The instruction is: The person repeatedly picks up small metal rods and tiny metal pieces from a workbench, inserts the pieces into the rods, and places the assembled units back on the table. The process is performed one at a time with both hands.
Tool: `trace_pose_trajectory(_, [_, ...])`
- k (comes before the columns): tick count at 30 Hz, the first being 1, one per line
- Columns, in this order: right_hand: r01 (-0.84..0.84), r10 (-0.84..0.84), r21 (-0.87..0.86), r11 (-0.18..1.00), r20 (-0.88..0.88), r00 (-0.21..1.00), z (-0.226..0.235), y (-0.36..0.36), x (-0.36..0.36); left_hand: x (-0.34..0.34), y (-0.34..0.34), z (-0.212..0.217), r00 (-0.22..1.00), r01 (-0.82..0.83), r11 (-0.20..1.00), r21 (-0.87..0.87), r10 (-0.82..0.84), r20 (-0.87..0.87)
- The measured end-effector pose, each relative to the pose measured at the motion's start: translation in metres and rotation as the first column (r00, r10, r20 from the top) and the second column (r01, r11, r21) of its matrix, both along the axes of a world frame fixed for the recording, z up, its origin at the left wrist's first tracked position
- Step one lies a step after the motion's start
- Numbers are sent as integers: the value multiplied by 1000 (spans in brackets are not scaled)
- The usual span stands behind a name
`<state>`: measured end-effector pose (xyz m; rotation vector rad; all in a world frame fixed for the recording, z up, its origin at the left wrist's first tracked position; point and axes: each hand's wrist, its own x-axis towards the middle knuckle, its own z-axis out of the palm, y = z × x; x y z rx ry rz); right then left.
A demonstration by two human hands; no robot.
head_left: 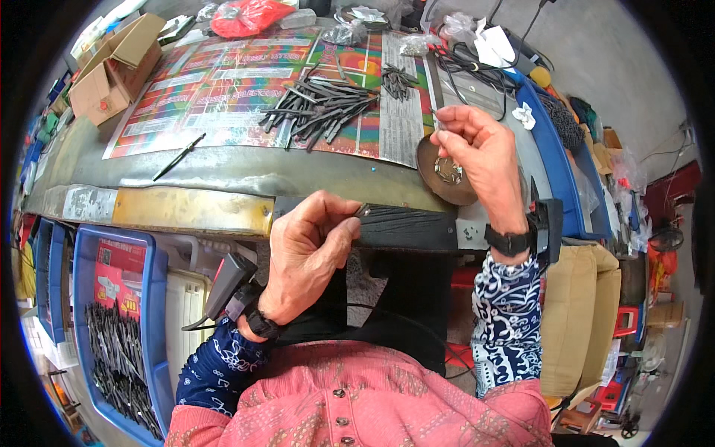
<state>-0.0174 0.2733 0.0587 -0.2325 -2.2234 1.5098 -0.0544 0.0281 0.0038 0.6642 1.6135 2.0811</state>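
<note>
My left hand is closed on a small dark metal piece, held just above the black strip on the bench's front edge. My right hand is raised over a round brown dish and pinches a tiny thin metal part between thumb and forefinger. The dish holds small shiny bits. A pile of dark metal rods lies on a colourful printed sheet further back on the bench. A smaller heap of dark pins lies to its right.
An open cardboard box stands at the far left of the bench. One loose dark rod lies near the front edge. A blue crate of dark rods sits below left. Cables, plastic bags and a red bag crowd the back.
</note>
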Motion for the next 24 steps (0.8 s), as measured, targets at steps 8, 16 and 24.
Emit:
trace_pose_trajectory(8, [-13,5,-226,974,-34,999,-2,-37,45,9,-3,1,993,100,995,10,-101,53])
trace_pose_trajectory(16, [-52,22,-399,916,-81,996,-13,-67,69,19,-4,6,979,141,988,65,-149,140])
trace_pose_trajectory(24, [-58,-43,-438,897,-217,975,-27,-103,77,32,-7,9,955,163,975,152,-195,223])
